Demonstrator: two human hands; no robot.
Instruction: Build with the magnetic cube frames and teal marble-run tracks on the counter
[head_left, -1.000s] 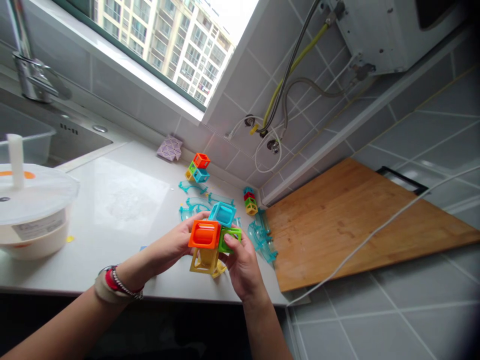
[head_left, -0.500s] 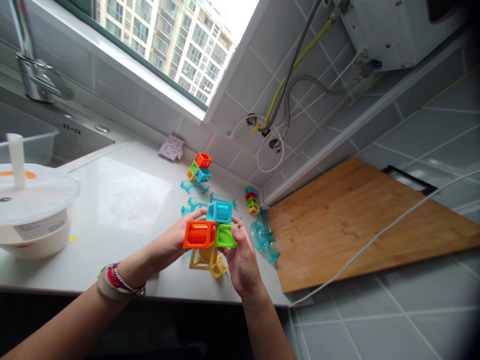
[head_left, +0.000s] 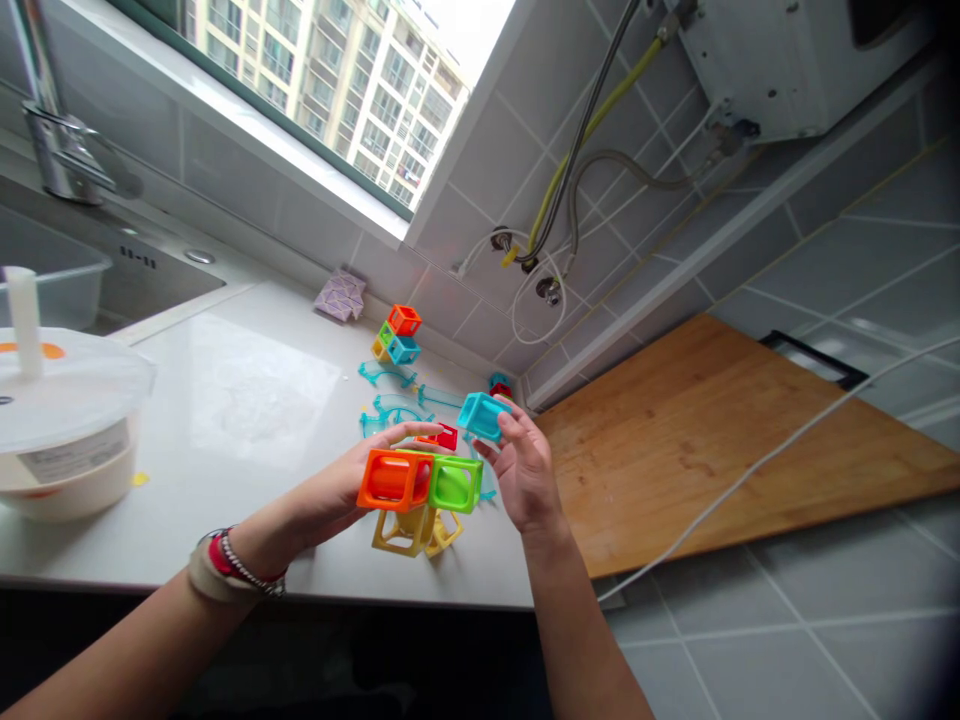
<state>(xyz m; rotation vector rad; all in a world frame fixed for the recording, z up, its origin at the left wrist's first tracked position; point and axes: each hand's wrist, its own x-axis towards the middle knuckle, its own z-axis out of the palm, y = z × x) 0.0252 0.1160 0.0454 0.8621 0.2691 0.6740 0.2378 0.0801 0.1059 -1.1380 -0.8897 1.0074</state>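
My right hand [head_left: 529,480] pinches a light-blue open-frame toy block [head_left: 484,416], lifted apart from the other blocks. My left hand [head_left: 334,495] is around the side of a block cluster, its fingers stretching behind. In that cluster an orange block [head_left: 395,480] sits beside a green block [head_left: 456,484], with a yellow block [head_left: 399,535] below them. Another yellow block [head_left: 444,532] shows lower right, and a red block [head_left: 448,436] peeks out behind the left fingers. The left thumb is mostly hidden.
A small block stack [head_left: 397,335] and translucent teal track pieces [head_left: 386,374] lie farther back on the white counter [head_left: 225,480]. A lidded tub [head_left: 75,450] stands left, near the sink [head_left: 165,270]. A wooden board [head_left: 697,450] leans at right, crossed by a white cable [head_left: 742,500].
My right hand has taken the light-blue block off the top of the cluster and moved it right. The red block behind has come into view. My left hand stays almost in place.
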